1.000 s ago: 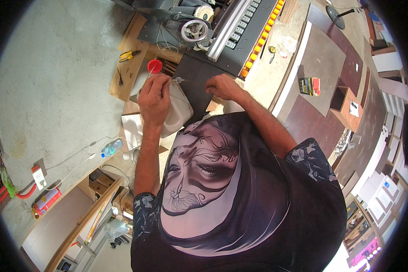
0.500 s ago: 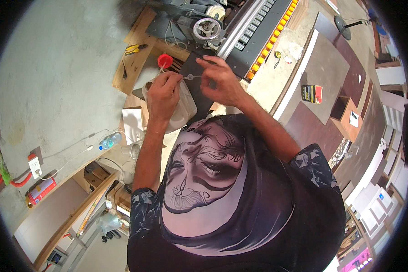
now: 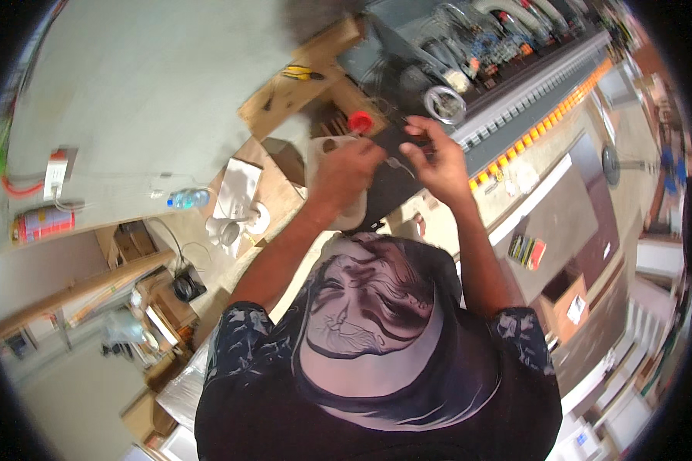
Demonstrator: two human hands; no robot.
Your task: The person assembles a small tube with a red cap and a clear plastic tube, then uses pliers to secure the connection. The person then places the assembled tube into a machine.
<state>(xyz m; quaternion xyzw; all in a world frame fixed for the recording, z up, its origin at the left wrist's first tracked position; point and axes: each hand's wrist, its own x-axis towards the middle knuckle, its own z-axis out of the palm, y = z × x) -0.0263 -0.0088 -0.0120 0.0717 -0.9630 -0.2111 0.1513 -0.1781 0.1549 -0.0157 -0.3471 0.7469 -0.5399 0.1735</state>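
My left hand (image 3: 347, 175) is closed, its fingers pinched on a thin pale tube, most of it hidden by the hand. A small clear fitting (image 3: 394, 163) on the tube sticks out toward my right hand (image 3: 440, 163). That hand is raised beside it, thumb and fingers apart, with nothing visible in its grasp. A round red cap-like piece (image 3: 360, 121) sits just beyond my left fingertips. Under my left hand stands a whitish plastic jug (image 3: 321, 157), its round mouth showing. Motion blurs the fine details.
A machine with a metal handwheel (image 3: 444, 105) and a row of yellow rollers (image 3: 542, 127) stands ahead to the right. Yellow-handled pliers (image 3: 303, 73) lie on a wooden ledge (image 3: 281, 100). A water bottle (image 3: 187, 199) is at left; a small box (image 3: 527, 251) lies on a panel at right.
The whole view has turned and shifted, so the jug, red piece and both hands appear farther right. My left hand keeps its pinch; my right thumb and fingers remain apart.
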